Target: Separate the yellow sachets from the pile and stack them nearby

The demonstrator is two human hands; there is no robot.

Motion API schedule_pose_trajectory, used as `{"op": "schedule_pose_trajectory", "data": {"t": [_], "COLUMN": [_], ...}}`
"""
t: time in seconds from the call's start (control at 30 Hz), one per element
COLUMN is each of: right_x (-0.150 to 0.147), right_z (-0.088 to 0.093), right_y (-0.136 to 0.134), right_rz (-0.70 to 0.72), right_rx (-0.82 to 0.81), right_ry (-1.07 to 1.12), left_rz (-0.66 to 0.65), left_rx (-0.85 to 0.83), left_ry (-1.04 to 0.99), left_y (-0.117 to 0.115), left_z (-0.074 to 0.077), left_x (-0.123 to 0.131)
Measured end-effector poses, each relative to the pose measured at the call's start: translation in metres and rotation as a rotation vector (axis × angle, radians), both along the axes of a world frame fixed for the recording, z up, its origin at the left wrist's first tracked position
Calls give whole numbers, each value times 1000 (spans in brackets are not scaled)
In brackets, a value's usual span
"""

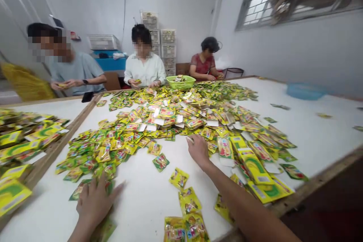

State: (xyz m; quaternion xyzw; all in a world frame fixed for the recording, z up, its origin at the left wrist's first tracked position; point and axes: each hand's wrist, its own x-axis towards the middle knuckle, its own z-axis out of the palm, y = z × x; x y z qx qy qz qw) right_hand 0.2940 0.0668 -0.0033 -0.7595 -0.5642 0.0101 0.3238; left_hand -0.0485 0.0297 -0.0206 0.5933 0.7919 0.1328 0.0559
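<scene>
My left hand (95, 198) lies palm down with fingers spread, over several small green-and-yellow packets (78, 190) on the white tabletop (138, 193). Parts of those packets are hidden under the palm. At the near edge of the big heap, my right hand (199, 152) is closed with its fingers curled; what it holds, if anything, is hidden. Yellow packets (189, 200) lie in a line between my arms. Flat yellow cartons (256, 166) are stacked to the right of my right hand. Small boxes with white flaps (166, 112) lie on the heap of packets (124, 140).
Across the table sit three people handling packets. A green basket (180, 84) stands beyond the heap, and a blue basin (306, 91) at the far right. A wooden strip (61, 136) divides off the left section, which holds more yellow cartons (14, 193). A phone (87, 97) lies by it.
</scene>
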Motion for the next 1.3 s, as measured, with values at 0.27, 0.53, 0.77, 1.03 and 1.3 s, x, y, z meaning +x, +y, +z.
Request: {"op": "schedule_pose_trajectory", "data": {"t": [0.27, 0.53, 0.77, 1.03, 1.3], "right_x": [14, -62, -60, -58, -89], "right_z": [-2, -25, -21, -7, -6], "right_y": [9, -35, -47, -64, -90], "right_rz": [-89, 531, 293, 206, 275], "right_rx": [-310, -48, 136, 56, 29], "right_ry": [-204, -179, 208, 359, 978], "left_rz": [-143, -297, -131, -356, -333], "left_rx": [18, 64, 163, -127, -122], "left_ry": [114, 45, 38, -92, -1000], "left_y": [-8, -10, -18, -28, -30], "left_z": [-1, 3, 30, 36, 13], "left_x": [17, 15, 19, 75, 78]}}
